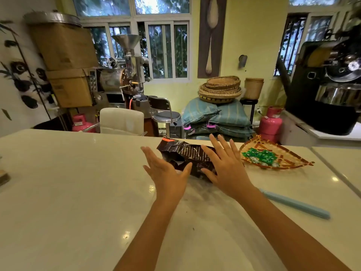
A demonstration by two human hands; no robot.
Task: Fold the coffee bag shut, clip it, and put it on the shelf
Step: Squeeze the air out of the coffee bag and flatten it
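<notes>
Nearest, two bare forearms reach forward over the pale counter (78, 192). The left hand (168, 173) is spread flat with its fingers apart, at the near left edge of the coffee bag (185, 153). The right hand (224, 165) is likewise splayed, palm down over the bag's right part. The dark, crumpled bag lies on its side on the counter between them. A light blue clip (295, 204) lies to the right, apart. Farther right sits a woven tray (293, 159) of green packets.
</notes>
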